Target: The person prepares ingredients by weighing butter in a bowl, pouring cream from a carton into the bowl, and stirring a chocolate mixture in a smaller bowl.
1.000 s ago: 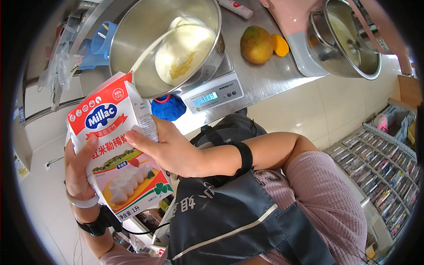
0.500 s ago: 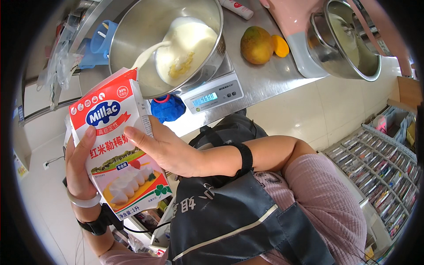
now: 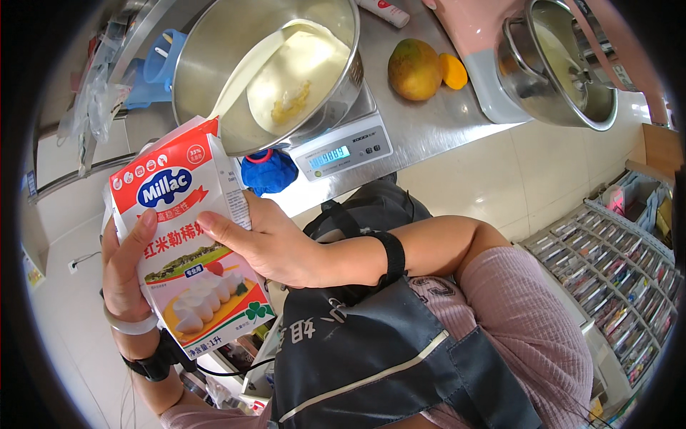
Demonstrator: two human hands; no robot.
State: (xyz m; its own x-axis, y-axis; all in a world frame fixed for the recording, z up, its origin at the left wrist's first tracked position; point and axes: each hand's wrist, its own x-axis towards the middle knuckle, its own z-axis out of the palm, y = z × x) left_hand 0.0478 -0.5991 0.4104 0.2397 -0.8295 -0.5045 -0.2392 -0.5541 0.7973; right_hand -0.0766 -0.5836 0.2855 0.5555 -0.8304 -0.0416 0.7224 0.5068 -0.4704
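Both hands full of one carton — left hand around its left side, right hand around its right side, thumbs on front. Grip sits at carton's middle; red top sticks out past fingers, tipped by near left rim of big bowl. White cream runs from top into bowl. Bowl on scale, close to near edge of table. Strip of shiny table between scale and mango — metal pot farther right.
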